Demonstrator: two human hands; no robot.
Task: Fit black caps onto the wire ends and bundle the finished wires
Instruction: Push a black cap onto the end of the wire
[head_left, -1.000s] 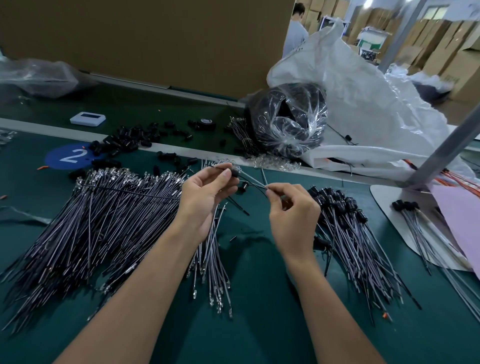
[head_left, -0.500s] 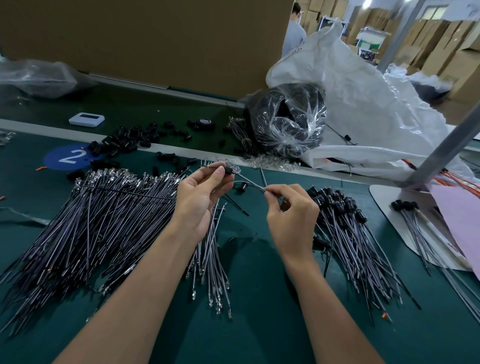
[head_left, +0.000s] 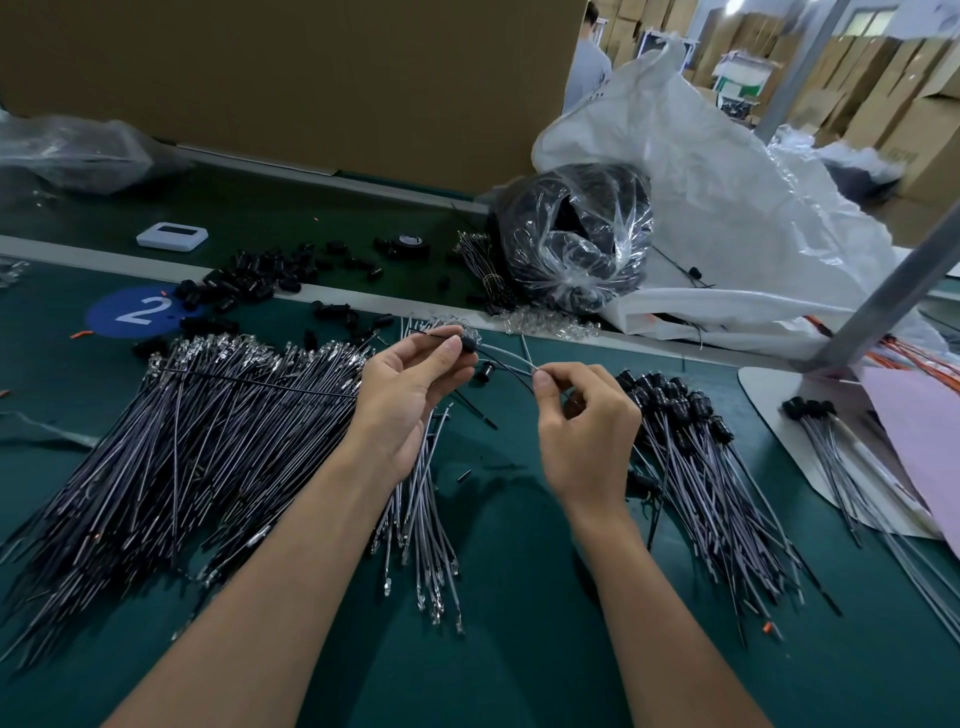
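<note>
My left hand (head_left: 410, 384) pinches a black cap (head_left: 469, 345) between thumb and fingertips above the green table. A thin wire pair (head_left: 506, 359) runs from that cap to my right hand (head_left: 582, 421), which pinches the wire between thumb and forefinger. A large pile of uncapped wires (head_left: 197, 431) lies to the left. A few more uncapped wires (head_left: 426, 525) lie under my left wrist. Capped wires (head_left: 696, 457) are heaped to the right of my right hand. Loose black caps (head_left: 249, 280) are scattered at the back left.
A clear bag of black parts (head_left: 571, 244) and a big white sack (head_left: 727, 208) stand at the back right. A white tray (head_left: 779, 415) with a few capped wires and a pink sheet sits far right. A slanted metal post (head_left: 893, 286) rises there. A person stands far behind.
The cap in my left hand has slid a little further from my right hand, and more wire now shows between the two hands. Both hands stay in nearly the same place.
</note>
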